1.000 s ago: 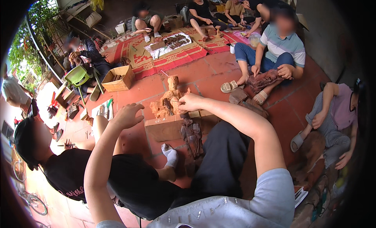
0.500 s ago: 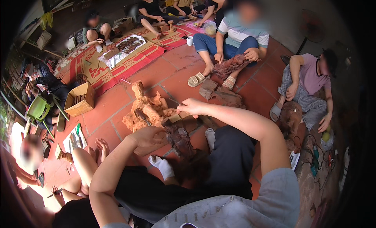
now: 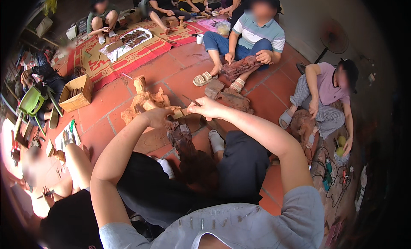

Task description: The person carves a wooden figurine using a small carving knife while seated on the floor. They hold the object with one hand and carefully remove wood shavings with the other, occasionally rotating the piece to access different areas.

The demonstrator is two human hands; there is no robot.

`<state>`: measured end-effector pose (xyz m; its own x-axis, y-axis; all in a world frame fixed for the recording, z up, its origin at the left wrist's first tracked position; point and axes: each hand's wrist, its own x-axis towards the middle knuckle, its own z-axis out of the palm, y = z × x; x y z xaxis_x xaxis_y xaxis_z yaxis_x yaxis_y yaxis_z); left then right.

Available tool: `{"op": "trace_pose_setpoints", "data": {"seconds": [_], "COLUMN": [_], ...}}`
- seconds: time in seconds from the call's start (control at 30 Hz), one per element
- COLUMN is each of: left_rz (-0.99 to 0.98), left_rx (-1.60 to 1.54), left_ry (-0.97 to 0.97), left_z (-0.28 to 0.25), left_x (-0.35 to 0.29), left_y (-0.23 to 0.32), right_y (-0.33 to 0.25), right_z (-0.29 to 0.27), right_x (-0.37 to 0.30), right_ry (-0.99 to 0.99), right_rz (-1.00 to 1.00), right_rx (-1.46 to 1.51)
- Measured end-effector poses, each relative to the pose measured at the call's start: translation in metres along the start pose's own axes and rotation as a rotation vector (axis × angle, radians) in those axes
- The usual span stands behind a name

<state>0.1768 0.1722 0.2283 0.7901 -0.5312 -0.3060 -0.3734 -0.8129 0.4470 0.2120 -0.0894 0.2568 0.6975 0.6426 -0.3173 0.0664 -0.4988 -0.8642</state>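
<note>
A dark brown wood carving (image 3: 182,140) leans upright between my legs, its lower part in shadow. My left hand (image 3: 157,118) is closed at the carving's upper end, the fingertips partly hidden. Just right of it, my right hand (image 3: 206,107) is closed around a thin dark stick-like carving tool (image 3: 190,100), which pokes out at the upper left of the fist. Beyond my hands stands a lighter, orange-brown wood carving (image 3: 145,99) with a knobbly, root-like shape.
Dark wood pieces (image 3: 229,97) lie ahead, by a co-worker (image 3: 259,35) holding another carving. At right, a person in pink (image 3: 338,82) sits near cords and a green power tool (image 3: 328,167). A box (image 3: 77,95) and green chair (image 3: 32,101) stand left; a red mat (image 3: 128,62) lies behind.
My left hand has come up and closed onto the carving's top, which now stands taller between my legs. The tool in my right hand has come into sight. My view has shifted slightly.
</note>
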Motion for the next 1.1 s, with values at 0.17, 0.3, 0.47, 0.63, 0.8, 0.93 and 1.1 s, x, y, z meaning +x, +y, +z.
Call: {"op": "trace_pose_setpoints", "data": {"seconds": [0.17, 0.3, 0.47, 0.63, 0.8, 0.93, 1.1], "left_rz": [-0.139, -0.31, -0.345, -0.315, -0.344, -0.343, -0.231], "left_rx": [0.025, 0.041, -0.023, 0.009, -0.075, -0.095, -0.036], "left_ry": [0.045, 0.035, 0.061, 0.051, 0.053, 0.075, 0.049], "left_z": [-0.003, -0.002, 0.005, 0.001, -0.01, -0.004, 0.01], "left_x": [-0.012, -0.023, -0.025, -0.026, -0.036, -0.035, -0.024], "left_y": [-0.015, -0.032, -0.053, -0.03, 0.013, 0.023, 0.02], "right_y": [-0.013, -0.02, -0.024, -0.014, 0.002, 0.016, 0.012], "right_z": [0.0, -0.009, -0.016, -0.028, -0.021, -0.018, -0.016], "right_x": [-0.014, -0.032, -0.054, -0.048, -0.023, -0.009, 0.006], "right_ry": [-0.012, 0.05, 0.041, 0.017, 0.008, -0.171, -0.126], "right_rz": [-0.076, -0.095, -0.125, -0.233, -0.363, -0.282, -0.184], "right_rx": [-0.019, -0.039, -0.029, 0.234, 0.254, 0.3, 0.592]}}
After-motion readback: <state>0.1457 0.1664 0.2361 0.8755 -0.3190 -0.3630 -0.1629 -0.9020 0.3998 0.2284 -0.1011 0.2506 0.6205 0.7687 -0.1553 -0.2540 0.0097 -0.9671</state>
